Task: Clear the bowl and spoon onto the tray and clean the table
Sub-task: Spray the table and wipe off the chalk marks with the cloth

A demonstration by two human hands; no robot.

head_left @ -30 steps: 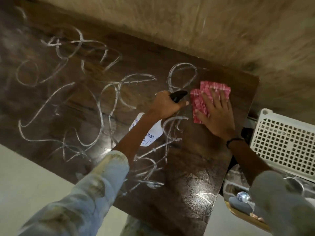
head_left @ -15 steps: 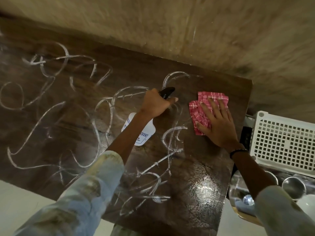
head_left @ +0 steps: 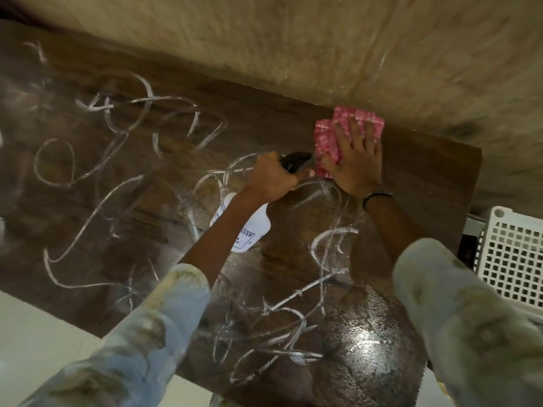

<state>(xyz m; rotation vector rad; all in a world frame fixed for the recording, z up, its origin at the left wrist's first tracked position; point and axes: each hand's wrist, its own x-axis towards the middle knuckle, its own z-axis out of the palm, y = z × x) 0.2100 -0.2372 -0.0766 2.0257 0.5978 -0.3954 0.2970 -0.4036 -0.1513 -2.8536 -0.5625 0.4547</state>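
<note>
The dark wooden table point(head_left: 152, 218) is covered with white scribbled streaks, and a wet shiny patch lies near its front right corner. My left hand point(head_left: 273, 179) grips a white spray bottle point(head_left: 252, 230) by its black trigger head, held just above the table. My right hand point(head_left: 357, 160) lies flat, fingers spread, pressing a red checked cloth point(head_left: 329, 136) onto the table near its far right edge. The two hands nearly touch. No bowl, spoon or tray shows in this view.
A white perforated plastic basket point(head_left: 511, 257) stands just beyond the table's right edge. A beige wall point(head_left: 323, 39) runs along the far side of the table. Pale floor point(head_left: 35, 333) shows at the lower left.
My right hand has slid the cloth away from me to the table's far edge. My left hand with the bottle has stayed about where it was. The bowls below the basket have left the view.
</note>
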